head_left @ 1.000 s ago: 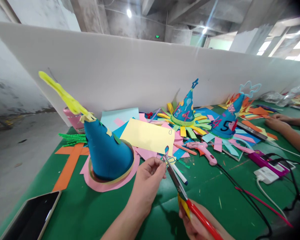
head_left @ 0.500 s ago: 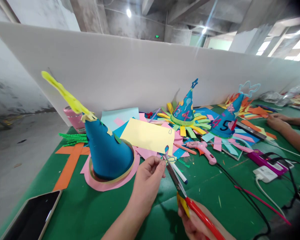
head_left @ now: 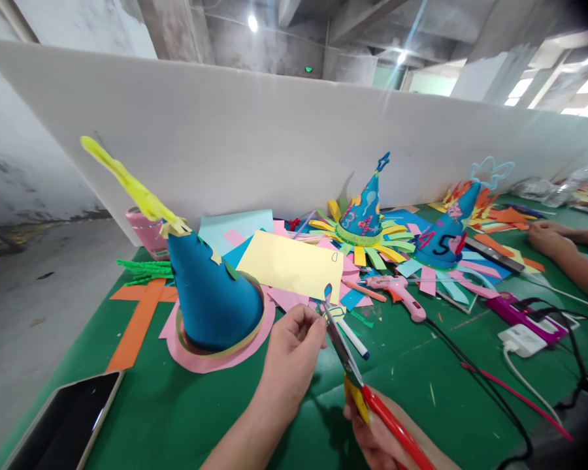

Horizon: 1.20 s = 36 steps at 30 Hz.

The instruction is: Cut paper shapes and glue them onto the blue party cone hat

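My right hand (head_left: 379,431) is closed round the handles of red-and-yellow scissors (head_left: 345,352). Their blades point up and away, with the tips beside my left fingertips. My left hand (head_left: 296,356) pinches a small yellow paper piece (head_left: 338,313) that bears a dark drawn outline; the blades cross in front of it and its edge is partly hidden by my fingers. Just beyond lies a yellow paper sheet (head_left: 289,264) with a small outline drawn near its right edge. To the left of my hands stands a blue paper cone hat (head_left: 215,294) on a pink ring brim.
Two decorated blue cone hats, one nearer (head_left: 365,212) and one farther right (head_left: 443,238), stand at the back. Right of my hands lie a white marker (head_left: 355,339), a pink glue gun (head_left: 402,294) and a purple power strip (head_left: 524,316) with cables. A phone (head_left: 63,421) lies front left. Another person's hands (head_left: 551,238) rest far right.
Very little differs. The scissors and both hands stay nearly in place, and the whole view has shifted slightly.
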Each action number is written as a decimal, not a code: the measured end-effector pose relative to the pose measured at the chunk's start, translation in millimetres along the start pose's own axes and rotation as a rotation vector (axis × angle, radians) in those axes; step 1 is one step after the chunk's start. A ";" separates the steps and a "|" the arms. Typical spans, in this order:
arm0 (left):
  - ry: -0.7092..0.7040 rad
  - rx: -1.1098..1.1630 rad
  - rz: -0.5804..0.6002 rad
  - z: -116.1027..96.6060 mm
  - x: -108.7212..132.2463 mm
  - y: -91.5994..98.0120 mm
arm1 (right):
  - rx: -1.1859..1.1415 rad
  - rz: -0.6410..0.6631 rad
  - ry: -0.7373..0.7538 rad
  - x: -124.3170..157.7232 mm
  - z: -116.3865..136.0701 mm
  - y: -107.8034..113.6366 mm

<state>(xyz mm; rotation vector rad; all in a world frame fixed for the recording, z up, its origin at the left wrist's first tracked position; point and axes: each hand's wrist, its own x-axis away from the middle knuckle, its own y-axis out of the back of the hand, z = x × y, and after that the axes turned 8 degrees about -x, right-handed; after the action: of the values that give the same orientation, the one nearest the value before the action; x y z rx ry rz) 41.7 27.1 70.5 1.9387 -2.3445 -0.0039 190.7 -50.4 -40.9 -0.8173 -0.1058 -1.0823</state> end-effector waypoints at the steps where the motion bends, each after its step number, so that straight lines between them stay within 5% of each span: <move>1: 0.002 0.000 0.002 0.0 0.1 -0.1 | -0.002 -0.005 0.002 0.2 -0.3 0.3; 24: 0.010 -0.030 0.029 2.9 -4.7 -0.4 | 0.059 0.081 0.003 -6.8 -6.3 12.2; 33: -0.007 0.006 0.022 3.4 -1.3 -1.2 | 0.047 -0.070 0.296 8.7 0.7 -17.1; 36: 0.001 0.012 0.018 4.7 -0.8 -1.6 | 0.055 -0.030 0.227 7.4 3.4 -15.3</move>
<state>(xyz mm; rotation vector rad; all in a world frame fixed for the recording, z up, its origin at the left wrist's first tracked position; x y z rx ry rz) 43.0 27.3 65.7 1.9230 -2.3663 0.0129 182.9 -57.1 -26.8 -0.6402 0.0436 -1.1886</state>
